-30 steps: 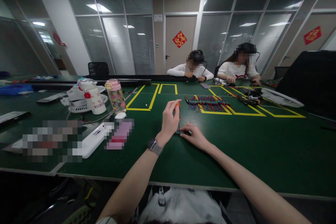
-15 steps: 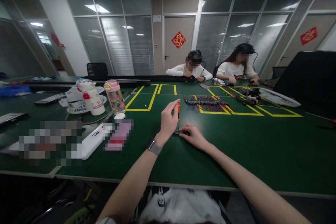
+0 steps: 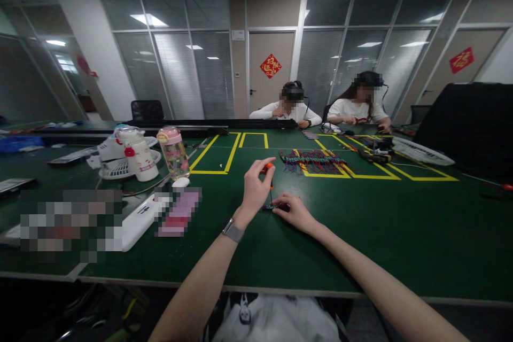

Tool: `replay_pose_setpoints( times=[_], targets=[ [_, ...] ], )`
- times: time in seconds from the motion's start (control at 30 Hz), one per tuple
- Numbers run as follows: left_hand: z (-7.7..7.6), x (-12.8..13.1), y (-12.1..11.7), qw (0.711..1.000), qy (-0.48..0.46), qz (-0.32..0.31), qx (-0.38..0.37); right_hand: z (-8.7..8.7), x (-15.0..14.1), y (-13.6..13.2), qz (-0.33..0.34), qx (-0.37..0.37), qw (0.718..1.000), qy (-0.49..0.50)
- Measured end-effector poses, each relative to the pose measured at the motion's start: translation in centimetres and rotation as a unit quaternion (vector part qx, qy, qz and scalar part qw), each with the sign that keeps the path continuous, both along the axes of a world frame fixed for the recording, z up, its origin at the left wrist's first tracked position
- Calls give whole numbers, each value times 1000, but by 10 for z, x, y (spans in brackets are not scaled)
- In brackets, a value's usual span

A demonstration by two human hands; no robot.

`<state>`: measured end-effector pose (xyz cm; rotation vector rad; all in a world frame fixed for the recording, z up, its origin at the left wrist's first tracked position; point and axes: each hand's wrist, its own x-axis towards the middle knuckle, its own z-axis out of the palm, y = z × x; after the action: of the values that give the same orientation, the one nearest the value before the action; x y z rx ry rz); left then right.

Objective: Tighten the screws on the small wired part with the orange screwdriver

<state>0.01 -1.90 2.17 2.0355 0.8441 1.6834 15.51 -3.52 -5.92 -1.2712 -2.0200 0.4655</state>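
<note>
My left hand (image 3: 253, 188), with a watch on its wrist, is closed around the orange handle of a screwdriver (image 3: 270, 166). Its thin dark shaft points straight down, and the tip meets a small green circuit board (image 3: 267, 207) on the table. The fingers hide part of the handle. My right hand (image 3: 296, 212) pinches the board's right edge and holds it against the surface; whatever lies under its curled fingers is hard to see. Beyond both hands lies a row of similar small boards with red and blue wires (image 3: 315, 159).
The green table (image 3: 380, 235) carries yellow tape outlines. To the left are a pink-lidded bottle (image 3: 173, 155), a white flask (image 3: 141, 157), a white long case (image 3: 142, 222) and a computer mouse (image 3: 181, 182). A white basket (image 3: 425, 152) lies at right. Two co-workers sit opposite.
My left fingers have shifted on the screwdriver handle, the index finger now arched over its top. The right hand keeps hold of the board. The view has tilted slightly upward.
</note>
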Motion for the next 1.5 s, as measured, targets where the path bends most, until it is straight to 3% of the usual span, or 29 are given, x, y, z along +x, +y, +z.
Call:
replay_pose_setpoints(
  times=[0.13,0.33,0.57,0.83,1.03,1.27,1.43,1.5],
  targets=[
    [0,-1,-2,1000,8,22,15,1,-1,0,-3,0,1000,-5],
    [-2,0,2,999,-7,-35,-8,-1,0,0,1,7,1000,-8],
    [-2,-1,1,1000,-2,17,7,-4,1,3,-6,16,999,-31],
    [-2,0,1,998,-12,-60,-25,-4,1,3,-8,12,999,-36],
    [1,-1,-3,1000,12,18,8,-5,1,5,-1,14,999,-29],
    [-4,1,3,999,-8,-35,-27,-4,1,4,-7,6,1000,-11],
    [-2,-2,1,998,14,59,14,-2,1,3,-8,14,1000,-13],
    [-1,-2,-2,997,28,69,26,-1,1,2,-8,14,1000,-15]
  ],
)
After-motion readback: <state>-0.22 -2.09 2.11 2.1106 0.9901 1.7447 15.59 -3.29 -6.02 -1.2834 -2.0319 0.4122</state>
